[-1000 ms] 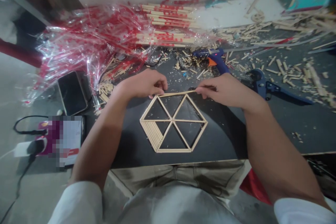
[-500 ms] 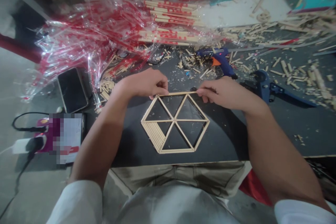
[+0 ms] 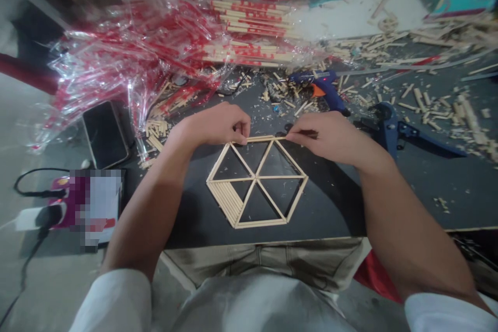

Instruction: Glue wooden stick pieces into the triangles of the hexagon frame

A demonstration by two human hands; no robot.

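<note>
A hexagonal frame of thin wooden sticks (image 3: 262, 223) lies flat on the dark table (image 3: 327, 207), with crossing spokes and several sticks filling part of its lower left section. Along its top edge runs a loose wooden stick (image 3: 280, 138). The fingers of my right hand (image 3: 324, 135) pinch its right end, just past the upper right corner. My left hand (image 3: 225, 124) is closed at the upper left corner, its fingertips pressed together on the same stick, whose left end they hide.
Plastic-wrapped sticks (image 3: 252, 54) and clear and red wrappers (image 3: 116, 57) pile up behind. A blue glue gun (image 3: 329, 88), blue cutters (image 3: 389, 127) and stick scraps lie beyond my hands. A black phone (image 3: 105, 135) and a purple power block (image 3: 64, 199) are at the left.
My right hand's fingertips have moved slightly left along the top edge, and the thumb and finger are closer together. The left fingers have shifted a little right. The whole view has drifted slightly.
</note>
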